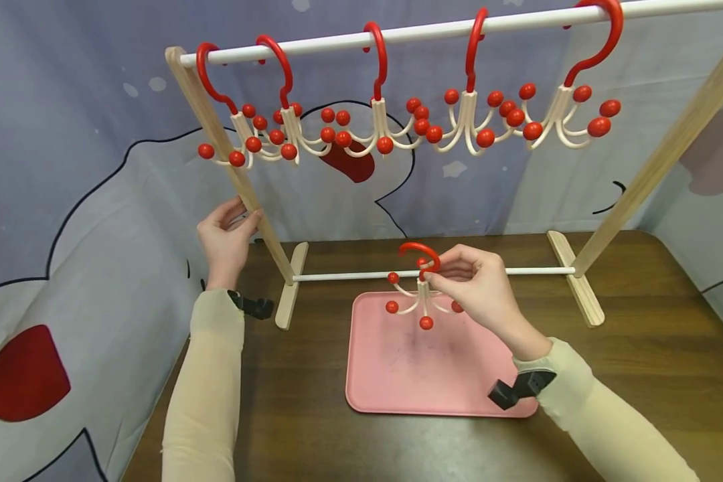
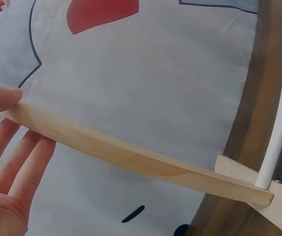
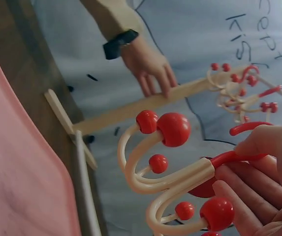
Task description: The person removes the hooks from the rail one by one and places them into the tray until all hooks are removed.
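My right hand [image 1: 478,284] pinches the red hook of a small multi-prong hanger [image 1: 423,298], held above the pink tray [image 1: 391,385]. Pale curved prongs tipped with red balls spread below its stem; some are hidden behind my fingers. In the right wrist view, thumb and fingers meet on the red hook near the pale stem [image 3: 180,178]. To the left, my left hand [image 1: 223,242] holds the rack's wooden side post [image 2: 126,153], thumb on one side and fingers on the other.
Several matching hangers [image 1: 379,124] hang from the rack's white top rod [image 1: 422,32], bunched closer at the left end. A lower white rod [image 1: 349,276] joins the wooden feet [image 1: 578,284] behind the tray. Patterned cloth [image 1: 126,221] stands behind and to the left.
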A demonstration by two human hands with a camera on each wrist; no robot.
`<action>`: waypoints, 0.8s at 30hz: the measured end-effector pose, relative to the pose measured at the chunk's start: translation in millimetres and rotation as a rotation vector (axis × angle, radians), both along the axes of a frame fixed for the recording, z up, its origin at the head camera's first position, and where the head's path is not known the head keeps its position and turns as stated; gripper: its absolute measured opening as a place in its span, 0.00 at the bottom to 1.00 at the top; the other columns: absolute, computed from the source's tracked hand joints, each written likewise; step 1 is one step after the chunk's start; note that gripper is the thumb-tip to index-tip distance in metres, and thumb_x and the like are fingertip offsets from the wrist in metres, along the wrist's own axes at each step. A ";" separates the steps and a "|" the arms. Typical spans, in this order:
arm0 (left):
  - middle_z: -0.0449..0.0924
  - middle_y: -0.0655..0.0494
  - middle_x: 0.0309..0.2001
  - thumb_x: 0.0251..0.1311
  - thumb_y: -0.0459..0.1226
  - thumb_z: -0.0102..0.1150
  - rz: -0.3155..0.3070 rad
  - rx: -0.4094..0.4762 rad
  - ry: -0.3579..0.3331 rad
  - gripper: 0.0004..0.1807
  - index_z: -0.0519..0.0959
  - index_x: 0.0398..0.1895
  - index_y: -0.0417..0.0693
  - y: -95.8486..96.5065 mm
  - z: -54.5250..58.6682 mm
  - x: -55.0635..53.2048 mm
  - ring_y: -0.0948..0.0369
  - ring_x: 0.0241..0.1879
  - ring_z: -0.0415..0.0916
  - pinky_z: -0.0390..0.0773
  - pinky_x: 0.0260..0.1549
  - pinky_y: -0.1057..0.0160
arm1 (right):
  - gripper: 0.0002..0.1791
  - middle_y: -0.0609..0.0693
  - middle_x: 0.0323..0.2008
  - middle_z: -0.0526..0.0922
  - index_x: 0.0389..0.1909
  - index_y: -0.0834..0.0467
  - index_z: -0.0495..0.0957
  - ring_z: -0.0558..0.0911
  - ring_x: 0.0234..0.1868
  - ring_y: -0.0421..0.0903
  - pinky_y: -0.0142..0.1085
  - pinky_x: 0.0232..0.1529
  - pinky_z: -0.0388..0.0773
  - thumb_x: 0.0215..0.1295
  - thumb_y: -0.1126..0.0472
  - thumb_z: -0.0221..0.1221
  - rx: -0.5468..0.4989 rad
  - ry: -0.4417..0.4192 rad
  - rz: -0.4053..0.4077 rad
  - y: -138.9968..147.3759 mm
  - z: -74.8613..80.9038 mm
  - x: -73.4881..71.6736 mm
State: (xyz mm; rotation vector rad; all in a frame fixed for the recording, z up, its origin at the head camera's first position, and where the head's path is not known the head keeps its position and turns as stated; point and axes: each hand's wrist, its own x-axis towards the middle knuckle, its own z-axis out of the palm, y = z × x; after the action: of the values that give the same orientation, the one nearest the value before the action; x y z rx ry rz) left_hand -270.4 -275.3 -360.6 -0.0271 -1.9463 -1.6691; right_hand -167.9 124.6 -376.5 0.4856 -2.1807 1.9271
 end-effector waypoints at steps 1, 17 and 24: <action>0.85 0.45 0.51 0.57 0.30 0.74 -0.001 0.003 0.004 0.21 0.85 0.55 0.41 0.2 -0.2 -0.3 0.63 0.41 0.87 0.86 0.37 0.69 | 0.09 0.57 0.35 0.89 0.36 0.65 0.85 0.89 0.35 0.50 0.39 0.40 0.88 0.56 0.72 0.74 0.001 -0.008 0.009 -4.3 -3.6 -1.5; 0.86 0.46 0.50 0.58 0.31 0.73 0.020 -0.024 0.010 0.20 0.85 0.56 0.43 -0.3 -2.2 0.0 0.62 0.41 0.87 0.87 0.39 0.68 | 0.08 0.54 0.34 0.89 0.35 0.64 0.84 0.89 0.36 0.50 0.35 0.40 0.88 0.56 0.74 0.71 0.065 -0.136 0.094 -55.3 -67.1 -24.3; 0.86 0.47 0.51 0.59 0.32 0.73 0.021 -0.045 0.016 0.20 0.85 0.56 0.44 -0.4 -4.6 -0.7 0.62 0.42 0.87 0.87 0.40 0.68 | 0.08 0.53 0.34 0.89 0.36 0.65 0.84 0.89 0.37 0.49 0.34 0.39 0.87 0.55 0.75 0.69 0.077 -0.181 0.116 -60.2 -77.6 -25.8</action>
State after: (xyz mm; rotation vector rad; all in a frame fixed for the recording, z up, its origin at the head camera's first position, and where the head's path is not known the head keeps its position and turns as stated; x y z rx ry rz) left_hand -271.1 -275.7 -365.3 -0.0366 -1.9657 -1.6068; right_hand -193.8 64.4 -454.1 0.4764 -2.3962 2.0241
